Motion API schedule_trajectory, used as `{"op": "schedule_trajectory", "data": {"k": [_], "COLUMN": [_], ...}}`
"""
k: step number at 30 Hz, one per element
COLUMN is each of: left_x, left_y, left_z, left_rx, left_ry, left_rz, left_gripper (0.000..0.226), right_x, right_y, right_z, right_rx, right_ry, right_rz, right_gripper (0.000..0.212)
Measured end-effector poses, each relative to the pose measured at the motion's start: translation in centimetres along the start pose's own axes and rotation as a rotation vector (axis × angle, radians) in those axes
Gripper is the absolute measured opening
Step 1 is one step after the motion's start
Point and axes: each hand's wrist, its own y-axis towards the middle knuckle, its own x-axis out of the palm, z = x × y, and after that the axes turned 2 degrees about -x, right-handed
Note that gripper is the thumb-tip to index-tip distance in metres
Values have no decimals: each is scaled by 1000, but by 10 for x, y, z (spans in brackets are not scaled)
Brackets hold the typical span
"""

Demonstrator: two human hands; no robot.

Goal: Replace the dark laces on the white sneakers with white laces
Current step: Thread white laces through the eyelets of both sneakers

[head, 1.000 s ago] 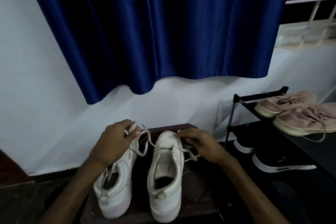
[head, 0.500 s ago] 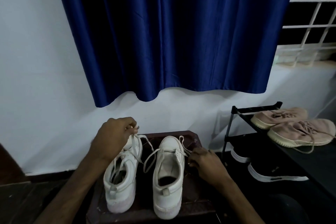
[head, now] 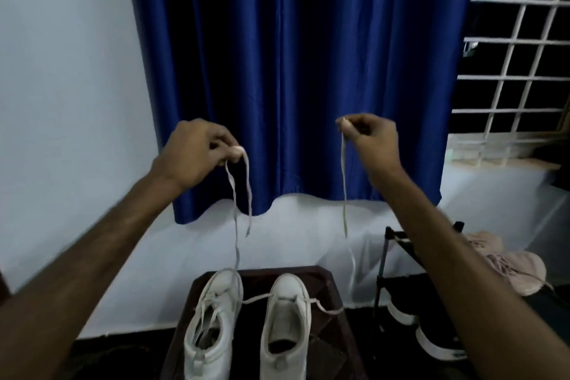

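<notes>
A dark brown stool [head: 327, 290], left white sneaker [head: 212, 333] and right white sneaker [head: 285, 327] side by side on it

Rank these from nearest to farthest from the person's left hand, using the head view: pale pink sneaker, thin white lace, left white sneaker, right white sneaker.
1. Thin white lace, pinched in the left hand's fingers.
2. Left white sneaker, below.
3. Right white sneaker, beside that.
4. Pale pink sneaker, far right on the black rack.

Arms raised apart, left grip [head: 197, 153] and right grip [head: 371, 140] both pinching.
</notes>
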Motion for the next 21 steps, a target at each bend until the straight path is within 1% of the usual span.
{"op": "schedule_trajectory", "data": {"k": [2,4,8,10,14,19,21], "left_x": [-8,-17,-34,-44,-64,-103,-119], "left_y": [17,35,64,74,90,118,128], "left_z": [18,35,65,85,118,152,164], "left_rx": [-3,-95,-353,-405,-376,-382,-361], "left_ry": [-82,-225,-644,-758,-781,-684,-644], "left_rz": [102,156,48,11,3,54,81], "left_gripper": [8,15,21,26,27,32,29], "right_x": [5,10,21,23,22,22,22], "right_y": [33,56,83,97,118,128,128], "right_z": [-25,-49,-84,-104,-147,-179,-188], "right_rx": [-52,-72,-53,-52,-60,-48,-54], "right_ry": [3,33,140,195,243,229,228], "right_rz": [14,9,-33,-44,-58,-103,-117], "right_gripper": [10,12,19,18,6,9,9]}}
